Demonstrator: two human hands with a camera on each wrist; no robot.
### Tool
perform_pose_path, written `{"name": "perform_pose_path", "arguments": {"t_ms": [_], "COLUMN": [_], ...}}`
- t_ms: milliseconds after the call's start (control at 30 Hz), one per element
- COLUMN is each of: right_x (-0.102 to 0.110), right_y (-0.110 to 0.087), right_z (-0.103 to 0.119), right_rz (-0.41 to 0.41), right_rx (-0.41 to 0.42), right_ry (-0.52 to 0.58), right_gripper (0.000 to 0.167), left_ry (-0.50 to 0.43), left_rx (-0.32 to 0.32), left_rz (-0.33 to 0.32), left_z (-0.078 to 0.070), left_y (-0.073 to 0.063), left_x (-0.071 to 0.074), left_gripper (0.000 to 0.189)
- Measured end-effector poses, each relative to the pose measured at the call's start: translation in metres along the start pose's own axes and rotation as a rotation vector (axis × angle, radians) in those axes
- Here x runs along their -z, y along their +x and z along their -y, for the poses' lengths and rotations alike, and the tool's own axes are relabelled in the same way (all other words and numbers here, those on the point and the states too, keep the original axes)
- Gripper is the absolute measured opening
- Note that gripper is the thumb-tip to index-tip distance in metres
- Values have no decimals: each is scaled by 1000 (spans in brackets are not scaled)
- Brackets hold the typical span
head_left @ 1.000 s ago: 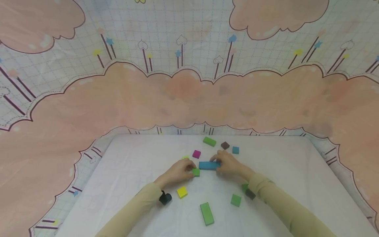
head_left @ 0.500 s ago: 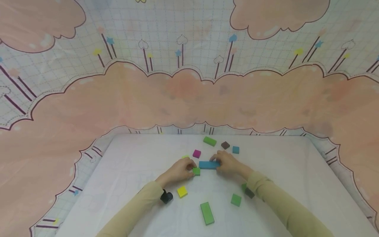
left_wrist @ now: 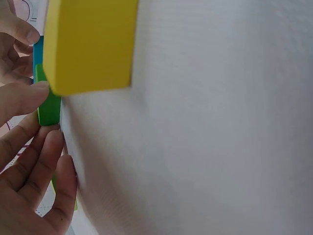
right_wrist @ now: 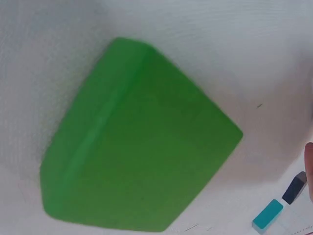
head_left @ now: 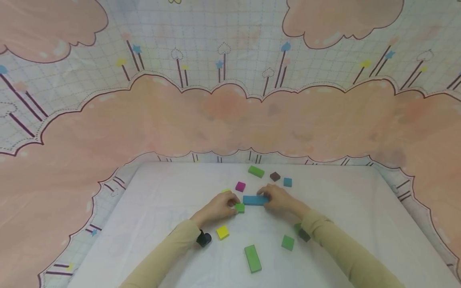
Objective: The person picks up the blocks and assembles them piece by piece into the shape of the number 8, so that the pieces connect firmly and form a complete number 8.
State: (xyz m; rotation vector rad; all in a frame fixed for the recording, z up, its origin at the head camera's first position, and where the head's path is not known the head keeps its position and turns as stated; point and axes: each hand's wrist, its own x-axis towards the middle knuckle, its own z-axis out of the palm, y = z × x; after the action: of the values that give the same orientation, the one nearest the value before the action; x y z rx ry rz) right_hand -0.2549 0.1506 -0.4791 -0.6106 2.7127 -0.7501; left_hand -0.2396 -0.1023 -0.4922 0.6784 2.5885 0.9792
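A green block (head_left: 240,208) is beside a long blue block (head_left: 253,200)

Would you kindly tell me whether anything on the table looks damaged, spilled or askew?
Nothing stands out as damaged or spilled. The yellow block and the nearest long green block lie at angles, but that looks like ordinary scatter. The left hand pinches a small green block; the right hand holds the long blue block.
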Motion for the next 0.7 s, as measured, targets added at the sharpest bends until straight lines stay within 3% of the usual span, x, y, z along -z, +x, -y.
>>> {"name": "perform_pose_path", "arguments": {"t_ms": [233,500,700], "right_x": [2,12,20], "right_y": [-4,-24,-39], "right_z": [-4,2,2], "right_rz": [-17,-66,-143], "right_rx": [-34,-108,-17], "right_ry": [50,155,159], "right_gripper": [48,43,42], "left_ry": [1,-11,-13], "left_rx": [-19,-29,-8], "left_rz": [-9,-17,-14], "left_z": [1,1,1], "left_y": [0,-1,-1], "left_x": [0,-1,0], "left_gripper": [23,22,24]}}
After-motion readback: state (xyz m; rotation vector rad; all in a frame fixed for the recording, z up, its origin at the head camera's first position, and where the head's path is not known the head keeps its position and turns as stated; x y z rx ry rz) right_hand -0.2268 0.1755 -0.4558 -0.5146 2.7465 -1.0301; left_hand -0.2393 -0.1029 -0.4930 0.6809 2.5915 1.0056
